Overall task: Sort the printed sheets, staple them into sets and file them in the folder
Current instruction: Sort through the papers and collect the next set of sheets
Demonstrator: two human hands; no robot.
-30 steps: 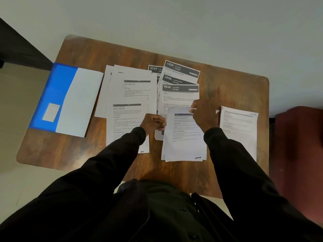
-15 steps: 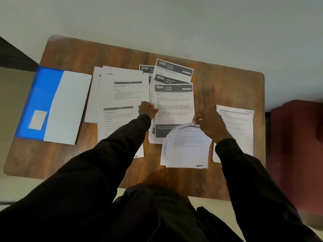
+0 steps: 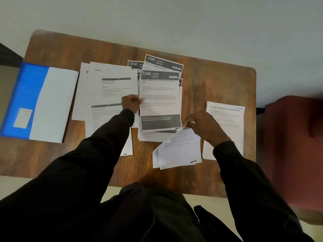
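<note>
Printed sheets lie spread over a wooden table [image 3: 218, 81]. My left hand [image 3: 131, 103] pinches the left edge of a dark-headed sheet numbered 1946 [image 3: 160, 100], which tops a fanned pile of similar sheets [image 3: 163, 62]. My right hand [image 3: 203, 125] grips the top corner of a small bundle of white text sheets [image 3: 178, 151] and bends it upward. A pile of plain text sheets [image 3: 108, 88] lies to the left. One more sheet [image 3: 226, 123] lies at the right. A blue folder [image 3: 24, 95] sits open at the far left.
The table's right edge is next to a dark red seat [image 3: 297, 137]. A white sheet [image 3: 52, 102] lies inside the folder. Bare wood shows along the front edge. Pale floor surrounds the table.
My left hand moved up to the edge of the 1946 sheet and shifted it over the fanned pile. My right hand pulled the white bundle down and right, curling its top corner.
</note>
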